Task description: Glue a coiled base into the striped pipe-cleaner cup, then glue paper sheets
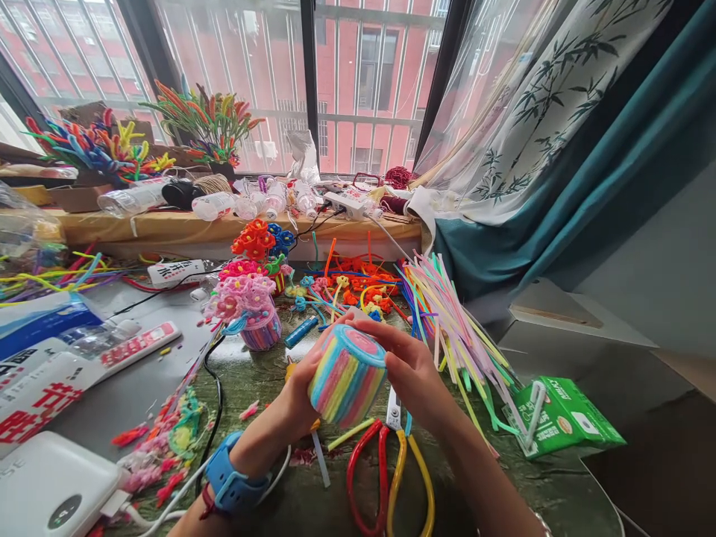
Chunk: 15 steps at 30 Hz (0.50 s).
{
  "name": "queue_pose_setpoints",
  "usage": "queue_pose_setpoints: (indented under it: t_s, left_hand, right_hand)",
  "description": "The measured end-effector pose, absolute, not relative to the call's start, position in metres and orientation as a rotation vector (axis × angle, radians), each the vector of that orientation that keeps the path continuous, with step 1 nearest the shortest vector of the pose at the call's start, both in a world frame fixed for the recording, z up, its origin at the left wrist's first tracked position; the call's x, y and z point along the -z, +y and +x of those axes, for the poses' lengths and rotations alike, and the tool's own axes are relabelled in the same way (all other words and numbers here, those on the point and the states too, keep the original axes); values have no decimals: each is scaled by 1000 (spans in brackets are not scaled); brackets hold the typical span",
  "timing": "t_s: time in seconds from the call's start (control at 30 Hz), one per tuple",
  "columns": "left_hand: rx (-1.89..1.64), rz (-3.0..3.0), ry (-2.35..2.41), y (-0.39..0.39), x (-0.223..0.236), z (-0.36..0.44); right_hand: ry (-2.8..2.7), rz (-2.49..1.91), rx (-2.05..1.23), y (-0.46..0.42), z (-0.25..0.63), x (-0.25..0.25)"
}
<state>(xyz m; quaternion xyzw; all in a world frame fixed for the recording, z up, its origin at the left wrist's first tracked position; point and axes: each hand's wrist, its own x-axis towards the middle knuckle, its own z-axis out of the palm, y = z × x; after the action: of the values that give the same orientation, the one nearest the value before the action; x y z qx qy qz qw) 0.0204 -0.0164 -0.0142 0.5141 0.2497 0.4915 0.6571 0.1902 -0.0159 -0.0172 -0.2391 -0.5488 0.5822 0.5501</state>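
Between my two hands is a small striped pot (347,380) covered in pastel pipe cleaners, tilted so its blue-and-pink round end faces up toward me. My left hand (305,380) wraps its left side. At the upper right, my right hand (411,369) grips the rim with thumb and fingers. Below the pot lie scissors (391,462) with one red and one yellow handle, blades partly hidden by the right hand. Behind the left hand is a blue lighter (300,331). A similar striped pot (262,328) holds pink pipe-cleaner flowers (240,294).
A bundle of pastel pipe cleaners (459,328) lies to the right, beside a green packet (564,418). Pipe-cleaner scraps (168,447), a white power bank (50,485) and cables are at left. Plastic bottles (215,205) line the windowsill.
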Motion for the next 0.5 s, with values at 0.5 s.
queue_pose_setpoints:
  t_s: [0.5]
  left_hand:
    - [-988, 932, 527, -18, 7, 12]
  right_hand:
    - [-1348, -455, -1391, -26, 189, 2]
